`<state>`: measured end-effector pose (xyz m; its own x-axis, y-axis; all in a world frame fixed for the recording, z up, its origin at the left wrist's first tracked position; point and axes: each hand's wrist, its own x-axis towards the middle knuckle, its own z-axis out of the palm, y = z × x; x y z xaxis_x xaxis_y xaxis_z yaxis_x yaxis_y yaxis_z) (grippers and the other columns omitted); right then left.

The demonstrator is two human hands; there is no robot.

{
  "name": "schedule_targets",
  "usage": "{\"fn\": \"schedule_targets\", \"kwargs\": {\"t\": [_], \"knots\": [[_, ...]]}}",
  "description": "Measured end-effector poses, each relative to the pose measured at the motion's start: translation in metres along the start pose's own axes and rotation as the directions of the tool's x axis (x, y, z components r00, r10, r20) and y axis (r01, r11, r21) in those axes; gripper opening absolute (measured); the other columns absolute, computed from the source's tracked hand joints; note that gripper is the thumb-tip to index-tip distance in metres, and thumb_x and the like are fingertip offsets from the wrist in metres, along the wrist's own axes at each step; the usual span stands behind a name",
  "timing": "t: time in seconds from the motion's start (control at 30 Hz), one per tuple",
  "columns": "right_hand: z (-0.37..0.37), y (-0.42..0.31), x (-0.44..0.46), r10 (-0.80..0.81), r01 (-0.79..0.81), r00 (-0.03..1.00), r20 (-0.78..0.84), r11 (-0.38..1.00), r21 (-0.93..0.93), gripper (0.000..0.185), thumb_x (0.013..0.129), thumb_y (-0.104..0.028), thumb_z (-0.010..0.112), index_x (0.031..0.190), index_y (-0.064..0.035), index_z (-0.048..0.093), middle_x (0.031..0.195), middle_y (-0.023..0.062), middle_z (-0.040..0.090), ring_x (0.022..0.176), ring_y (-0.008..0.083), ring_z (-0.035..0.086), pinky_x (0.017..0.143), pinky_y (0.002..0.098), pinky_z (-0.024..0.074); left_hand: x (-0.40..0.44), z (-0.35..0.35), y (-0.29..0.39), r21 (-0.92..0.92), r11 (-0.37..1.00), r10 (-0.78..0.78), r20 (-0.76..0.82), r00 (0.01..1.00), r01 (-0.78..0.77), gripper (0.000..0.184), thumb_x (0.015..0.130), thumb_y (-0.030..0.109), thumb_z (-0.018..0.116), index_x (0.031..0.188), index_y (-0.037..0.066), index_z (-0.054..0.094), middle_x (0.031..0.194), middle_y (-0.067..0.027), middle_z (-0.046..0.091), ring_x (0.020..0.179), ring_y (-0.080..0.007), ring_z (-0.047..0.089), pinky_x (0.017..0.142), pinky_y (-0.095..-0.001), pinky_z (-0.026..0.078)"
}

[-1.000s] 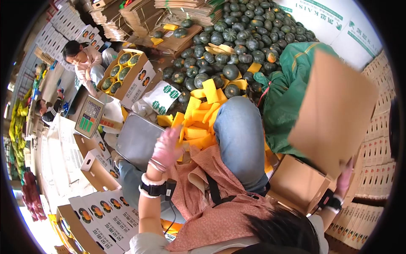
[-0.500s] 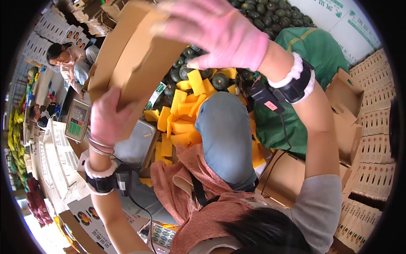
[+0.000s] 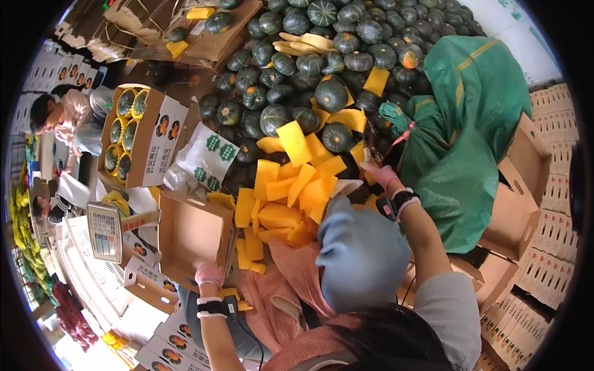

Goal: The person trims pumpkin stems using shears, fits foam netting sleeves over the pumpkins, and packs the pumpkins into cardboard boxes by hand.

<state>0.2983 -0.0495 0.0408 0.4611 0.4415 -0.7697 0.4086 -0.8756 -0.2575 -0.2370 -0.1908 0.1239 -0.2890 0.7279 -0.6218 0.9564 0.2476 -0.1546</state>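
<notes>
An open, empty cardboard box [image 3: 195,232] rests at the left, where the scale plate was seen. My left hand [image 3: 209,274], in a pink glove, is closed on the box's near edge. My right hand [image 3: 380,175], also gloved in pink, reaches to the right of the yellow foam net sleeves [image 3: 278,213]. Its fingers are close to a yellow sleeve and a small pale object; what they hold, if anything, is too small to tell. Dark green pumpkins [image 3: 331,94] lie piled beyond the sleeves.
A filled box of sleeved pumpkins [image 3: 162,141] stands upper left, beside a white printed bag [image 3: 210,154]. The scale display [image 3: 105,232] is at the left, below a co-worker [image 3: 73,117]. A green sack [image 3: 458,154] and open cartons [image 3: 510,216] are at the right.
The cardboard box has been lowered from in front of me to the left. My right hand has left it and moved over to the sleeves and pumpkins. The view has shifted.
</notes>
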Motion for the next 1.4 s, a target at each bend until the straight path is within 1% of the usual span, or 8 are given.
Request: {"fn": "schedule_targets", "kwargs": {"t": [0.27, 0.4, 0.57, 0.7, 0.83, 0.97, 1.13, 1.4], "knots": [[0.021, -0.005, 0.002, 0.04, -0.099, 0.983, -0.179, 0.938, -0.333, 0.115, 0.047, -0.069, 0.072, 0.131, 0.0007, 0.037, 0.132, 0.029, 0.036, 0.127, 0.04, 0.033, 0.104, 0.0411, 0.0294, 0.095, -0.131, 0.161, -0.295, 0.731, 0.425, -0.508, 0.749, -0.615, 0.033, 0.08, 0.025, 0.062, 0.109, 0.008, 0.058, 0.093, -0.0126, 0.059, 0.088, -0.0316, 0.058, 0.076, -0.0413, 0.048], [-0.006, 0.019, 0.029, -0.077, 0.093, 0.995, 0.056, 0.911, -0.402, 0.083, 0.052, -0.047, 0.075, 0.116, -0.0003, 0.051, 0.114, 0.0184, 0.054, 0.111, 0.0304, 0.049, 0.093, 0.0361, 0.0401, 0.183, -0.135, 0.245, -0.579, 0.652, 0.259, -0.437, 0.861, -0.49, 0.053, 0.081, 0.033, 0.062, 0.126, 0.012, 0.042, 0.109, -0.0226, 0.054, 0.098, -0.0417, 0.054, 0.08, -0.0477, 0.047], [-0.044, 0.037, -0.006, -0.082, 0.023, 0.985, 0.154, 0.936, 0.35, 0.059, 0.056, -0.018, 0.074, 0.108, -0.0012, 0.052, 0.098, 0.007, 0.054, 0.096, 0.0185, 0.05, 0.085, 0.0343, 0.0425, 0.241, -0.131, 0.304, -0.726, 0.64, 0.077, -0.265, 0.961, -0.252, 0.077, 0.072, 0.051, 0.068, 0.13, 0.008, 0.04, 0.117, -0.026, 0.05, 0.106, -0.0411, 0.052, 0.091, -0.0429, 0.043], [-0.029, 0.023, -0.027, -0.622, 0.512, 0.78, 0.07, 0.699, 0.499, 0.06, 0.056, -0.007, 0.071, 0.111, -0.0012, 0.048, 0.109, 0.0095, 0.051, 0.094, 0.0189, 0.054, 0.086, 0.0323, 0.044, 0.232, -0.148, 0.331, -0.602, 0.781, 0.133, -0.1, 0.986, -0.166, 0.093, 0.059, 0.056, 0.076, 0.133, 0.015, 0.038, 0.129, -0.026, 0.037, 0.116, -0.045, 0.04, 0.097, -0.048, 0.038], [-0.023, -0.031, -0.05, -0.474, 0.265, 0.834, 0.283, 0.793, 0.549, 0.058, 0.055, -0.005, 0.07, 0.108, -0.0023, 0.047, 0.108, 0.0086, 0.05, 0.095, 0.0181, 0.052, 0.087, 0.0325, 0.0417, 0.241, -0.131, 0.314, -0.688, 0.673, 0.212, -0.173, 0.962, -0.272, 0.08, 0.063, 0.044, 0.077, 0.129, 0.013, 0.043, 0.125, -0.0221, 0.044, 0.11, -0.036, 0.049, 0.092, -0.0443, 0.044], [-0.003, -0.072, -0.05, -0.807, 0.721, 0.59, -0.009, 0.522, 0.456, 0.045, 0.057, 0.0, 0.064, 0.099, -0.004, 0.047, 0.095, 0.0063, 0.05, 0.074, 0.0158, 0.049, 0.069, 0.0287, 0.044, 0.251, -0.104, 0.284, -0.784, -0.614, 0.448, -0.251, 0.858, 0.092, 0.055, 0.074, 0.022, 0.067, 0.123, 0.009, 0.047, 0.114, -0.0123, 0.056, 0.102, -0.0251, 0.056, 0.09, -0.0381, 0.048], [0.012, -0.115, -0.052, -0.858, 0.858, 0.513, -0.034, 0.511, 0.059, 0.039, 0.061, -0.005, 0.067, 0.096, -0.0036, 0.05, 0.085, 0.0076, 0.052, 0.081, 0.0184, 0.052, 0.075, 0.0304, 0.044, 0.216, -0.135, 0.234, -0.463, -0.775, 0.533, -0.112, 0.839, 0.43, 0.065, 0.073, 0.055, 0.055, 0.124, 0.015, 0.05, 0.125, -0.0112, 0.052, 0.115, -0.0343, 0.049, 0.091, -0.0605, 0.04], [0.003, -0.141, -0.032, -0.939, 0.925, 0.25, 0.236, 0.159, -0.345, 0.036, 0.06, -0.013, 0.067, 0.091, -0.0051, 0.052, 0.084, 0.0076, 0.055, 0.082, 0.029, 0.054, 0.073, 0.0395, 0.0384, 0.119, -0.122, 0.048, -0.494, -0.836, -0.116, -0.265, 0.957, -0.238, 0.083, 0.066, 0.063, 0.065, 0.133, 0.02, 0.041, 0.132, -0.0105, 0.044, 0.118, -0.0365, 0.045, 0.088, -0.0642, 0.042]]}}
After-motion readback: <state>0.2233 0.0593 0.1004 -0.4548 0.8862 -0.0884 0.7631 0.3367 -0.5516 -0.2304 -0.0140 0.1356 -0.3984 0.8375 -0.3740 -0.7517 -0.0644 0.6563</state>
